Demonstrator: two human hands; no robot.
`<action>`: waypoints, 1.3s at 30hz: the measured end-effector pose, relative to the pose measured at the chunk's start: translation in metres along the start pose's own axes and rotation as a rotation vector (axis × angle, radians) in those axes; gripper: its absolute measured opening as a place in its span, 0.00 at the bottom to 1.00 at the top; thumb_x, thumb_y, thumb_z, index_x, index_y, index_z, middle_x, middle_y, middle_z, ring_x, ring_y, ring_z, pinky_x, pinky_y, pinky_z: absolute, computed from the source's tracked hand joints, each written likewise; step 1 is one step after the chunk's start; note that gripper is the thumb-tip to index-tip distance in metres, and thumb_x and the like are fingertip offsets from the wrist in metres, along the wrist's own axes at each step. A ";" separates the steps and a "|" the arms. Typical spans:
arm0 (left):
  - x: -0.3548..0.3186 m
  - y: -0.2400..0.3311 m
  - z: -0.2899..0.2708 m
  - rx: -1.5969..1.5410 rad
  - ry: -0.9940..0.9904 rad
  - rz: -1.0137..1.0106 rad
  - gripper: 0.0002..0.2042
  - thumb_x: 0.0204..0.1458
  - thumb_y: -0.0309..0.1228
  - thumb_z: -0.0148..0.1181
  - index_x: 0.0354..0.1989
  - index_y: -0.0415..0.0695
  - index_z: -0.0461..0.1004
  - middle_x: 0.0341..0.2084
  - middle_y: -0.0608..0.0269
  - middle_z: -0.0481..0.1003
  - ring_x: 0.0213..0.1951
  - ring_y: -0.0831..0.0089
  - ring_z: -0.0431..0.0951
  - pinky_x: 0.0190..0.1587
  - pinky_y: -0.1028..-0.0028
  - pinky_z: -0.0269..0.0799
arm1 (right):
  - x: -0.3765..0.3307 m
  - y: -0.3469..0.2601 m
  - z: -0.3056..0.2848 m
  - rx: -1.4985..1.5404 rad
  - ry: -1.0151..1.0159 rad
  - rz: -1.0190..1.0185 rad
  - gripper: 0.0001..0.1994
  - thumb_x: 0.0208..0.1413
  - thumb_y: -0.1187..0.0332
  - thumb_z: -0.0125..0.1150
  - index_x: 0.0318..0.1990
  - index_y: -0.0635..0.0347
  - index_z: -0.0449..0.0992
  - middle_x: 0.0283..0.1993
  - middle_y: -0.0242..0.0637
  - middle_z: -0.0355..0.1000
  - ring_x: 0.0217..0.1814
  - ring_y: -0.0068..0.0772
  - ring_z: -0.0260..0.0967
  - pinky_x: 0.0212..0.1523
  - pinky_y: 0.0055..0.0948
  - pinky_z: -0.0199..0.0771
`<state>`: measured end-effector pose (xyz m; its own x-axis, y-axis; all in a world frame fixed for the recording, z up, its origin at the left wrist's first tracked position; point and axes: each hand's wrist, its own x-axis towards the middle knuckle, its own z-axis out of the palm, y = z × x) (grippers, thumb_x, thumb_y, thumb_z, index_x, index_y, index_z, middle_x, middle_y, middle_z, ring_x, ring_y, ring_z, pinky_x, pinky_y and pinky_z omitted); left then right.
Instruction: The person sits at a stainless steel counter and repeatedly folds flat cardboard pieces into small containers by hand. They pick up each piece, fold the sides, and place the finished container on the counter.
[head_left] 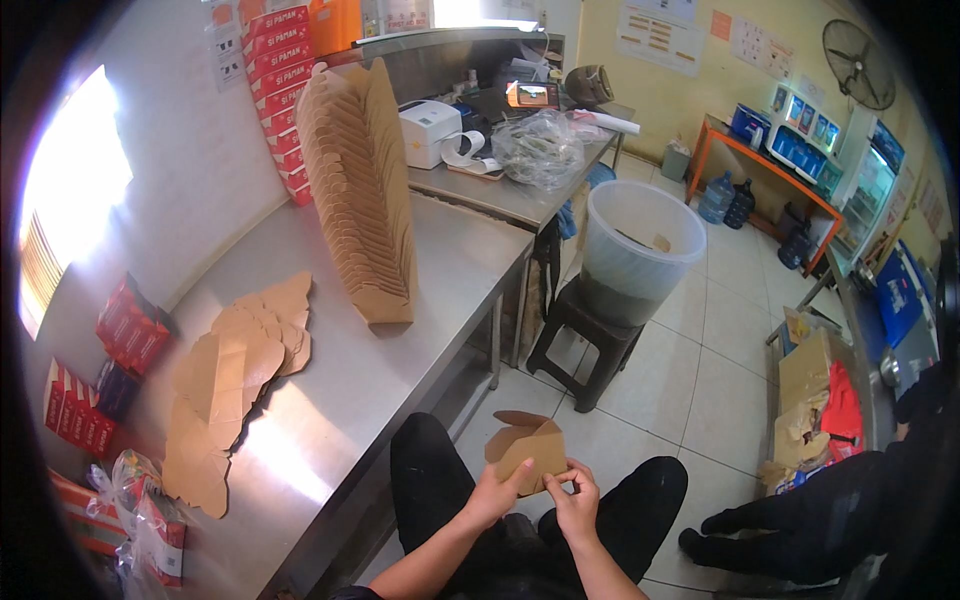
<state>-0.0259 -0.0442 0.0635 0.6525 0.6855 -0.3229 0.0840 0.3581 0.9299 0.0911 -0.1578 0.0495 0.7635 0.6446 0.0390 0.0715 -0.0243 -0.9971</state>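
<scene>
Over my lap I hold a partly folded brown cardboard box (540, 452), its flaps standing up. My left hand (494, 497) grips its left side, thumb on the near face. My right hand (574, 498) pinches the lower right corner; what the fingertips press there is too small to make out. To the left, on the steel table (330, 440), several flat cardboard blanks (232, 375) lie fanned out. Beyond them rises a tall, leaning stack of nested folded cardboard boxes (365, 200).
A translucent tub (640, 255) sits on a dark plastic stool (585, 340) ahead. Red boxes (280, 95) are piled against the wall. A label printer (430, 133) and plastic bags (540, 150) occupy the farther counter. Another person's dark-clothed legs (800, 515) show at right.
</scene>
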 end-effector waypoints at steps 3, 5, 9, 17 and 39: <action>0.002 0.006 -0.001 -0.122 -0.006 -0.061 0.20 0.70 0.37 0.60 0.54 0.28 0.76 0.44 0.57 0.81 0.46 0.73 0.79 0.48 0.70 0.77 | 0.002 -0.005 0.000 0.083 0.013 -0.003 0.12 0.56 0.76 0.73 0.29 0.64 0.72 0.63 0.47 0.68 0.66 0.40 0.70 0.54 0.36 0.87; 0.000 0.006 0.000 -0.163 0.002 -0.068 0.20 0.70 0.37 0.58 0.54 0.27 0.76 0.44 0.56 0.81 0.46 0.73 0.80 0.48 0.70 0.78 | 0.001 -0.005 0.001 0.130 0.013 0.016 0.12 0.56 0.77 0.72 0.29 0.64 0.70 0.62 0.47 0.68 0.66 0.41 0.69 0.55 0.36 0.86; -0.005 0.008 0.001 -0.253 0.005 -0.089 0.19 0.71 0.37 0.57 0.53 0.28 0.77 0.43 0.57 0.81 0.45 0.74 0.80 0.46 0.70 0.79 | 0.000 -0.010 0.001 0.135 -0.002 -0.002 0.12 0.57 0.78 0.71 0.29 0.64 0.69 0.62 0.46 0.68 0.66 0.41 0.69 0.56 0.37 0.85; -0.015 0.024 -0.002 0.057 -0.105 0.083 0.19 0.72 0.38 0.55 0.55 0.31 0.76 0.44 0.58 0.81 0.46 0.75 0.79 0.49 0.70 0.77 | 0.007 -0.026 -0.006 0.161 -0.029 -0.047 0.13 0.56 0.76 0.72 0.30 0.63 0.70 0.65 0.50 0.68 0.67 0.43 0.70 0.56 0.38 0.85; -0.019 0.039 -0.009 -0.505 -0.406 -0.133 0.26 0.74 0.38 0.47 0.74 0.37 0.56 0.69 0.53 0.64 0.70 0.61 0.65 0.73 0.58 0.61 | 0.018 -0.005 -0.006 0.851 -0.332 0.412 0.32 0.58 0.70 0.76 0.63 0.50 0.59 0.62 0.37 0.69 0.66 0.34 0.67 0.64 0.34 0.69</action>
<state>-0.0416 -0.0372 0.1044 0.9012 0.3569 -0.2459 -0.1152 0.7442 0.6580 0.1087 -0.1508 0.0557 0.3979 0.8929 -0.2106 -0.7406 0.1771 -0.6482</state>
